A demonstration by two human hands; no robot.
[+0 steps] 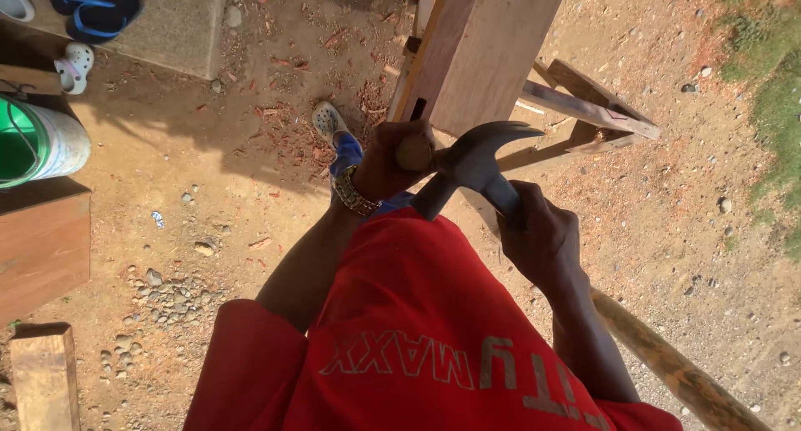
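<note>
Claw hammer (471,160) in right hand (542,239), fist closed high on handle near head, just beside round wooden chisel handle (414,153) clamped in left hand (388,164) against timber post (476,51). Judgement: strike squarely, chisel steady.

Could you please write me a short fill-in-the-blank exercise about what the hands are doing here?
1. The right hand grips a claw ____ just below its dark metal head.
2. The left hand holds a round-ended wooden handle and wears a ____ on its wrist.
3. The person's shirt is ____.
4. At the left edge lies a white bucket with a ____ inside.

Missing words: hammer; watch; red; green
</note>
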